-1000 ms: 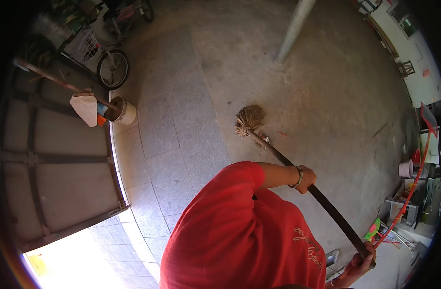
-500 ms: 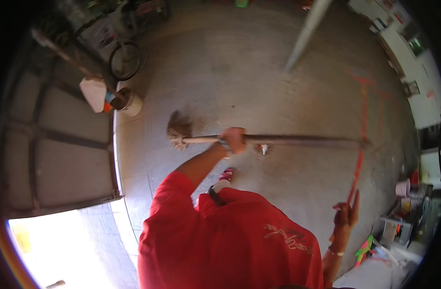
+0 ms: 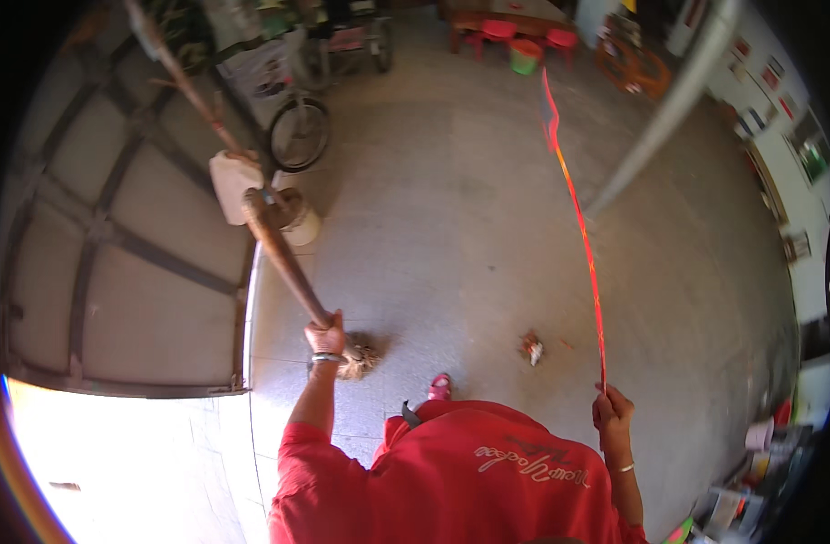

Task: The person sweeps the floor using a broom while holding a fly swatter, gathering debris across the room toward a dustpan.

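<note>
My left hand point(image 3: 325, 334) is wrapped round the thick wooden handle of a broom point(image 3: 288, 267). The handle slants up and away to the far left, while its shaggy brown head point(image 3: 361, 359) shows low beside my wrist. In my right hand point(image 3: 613, 410), fingers closed, is a long thin red stick point(image 3: 589, 249) with yellow marks. It points away from me, and a narrow red and grey piece sits at its far end; what kind of thing this is I cannot tell. A small heap of brown and white litter point(image 3: 532, 347) lies on the floor between my hands.
A large panelled door point(image 3: 152, 299) stands at left, with bright light below it. Near it are a pale bucket point(image 3: 302, 222) and a bicycle wheel point(image 3: 299, 134). A grey pole point(image 3: 664, 104) rises at far right. Red stools point(image 3: 498, 31) and a green bin point(image 3: 525, 58) stand at the back.
The broom has swung from lying across in front of me to slanting far left, with my left hand moving left. My right hand has risen, and the red stick reaches farther away and leans left.
</note>
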Motion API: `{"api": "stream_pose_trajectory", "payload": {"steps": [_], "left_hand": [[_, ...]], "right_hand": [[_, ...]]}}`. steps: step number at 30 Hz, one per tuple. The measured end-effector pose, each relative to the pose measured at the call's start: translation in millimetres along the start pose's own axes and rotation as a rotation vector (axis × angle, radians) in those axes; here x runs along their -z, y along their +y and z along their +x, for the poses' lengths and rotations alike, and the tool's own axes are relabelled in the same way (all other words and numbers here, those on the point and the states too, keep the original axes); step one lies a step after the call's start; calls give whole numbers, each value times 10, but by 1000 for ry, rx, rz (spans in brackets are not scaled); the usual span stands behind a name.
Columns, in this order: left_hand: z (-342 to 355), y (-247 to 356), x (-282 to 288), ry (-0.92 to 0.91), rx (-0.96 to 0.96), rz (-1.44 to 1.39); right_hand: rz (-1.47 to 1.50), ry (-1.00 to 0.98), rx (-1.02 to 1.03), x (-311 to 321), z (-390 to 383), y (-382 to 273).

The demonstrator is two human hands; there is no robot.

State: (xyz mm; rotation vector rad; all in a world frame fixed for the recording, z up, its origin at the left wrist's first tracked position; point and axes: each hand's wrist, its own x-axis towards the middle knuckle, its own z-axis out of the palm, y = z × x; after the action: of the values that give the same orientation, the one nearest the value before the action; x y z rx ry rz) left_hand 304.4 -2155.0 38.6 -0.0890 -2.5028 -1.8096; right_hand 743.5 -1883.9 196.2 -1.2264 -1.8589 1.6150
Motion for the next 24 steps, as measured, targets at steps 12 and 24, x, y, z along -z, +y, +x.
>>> {"api": "stream_pose_trajectory", "payload": {"steps": [12,24], "left_hand": [[394,-123,-43,1,40,8],[624,-251,-355,72,85,96]], "right_hand": [[17,-136,85,-771,923,-441],[-26,-174,104,-619,2292,20]]}}
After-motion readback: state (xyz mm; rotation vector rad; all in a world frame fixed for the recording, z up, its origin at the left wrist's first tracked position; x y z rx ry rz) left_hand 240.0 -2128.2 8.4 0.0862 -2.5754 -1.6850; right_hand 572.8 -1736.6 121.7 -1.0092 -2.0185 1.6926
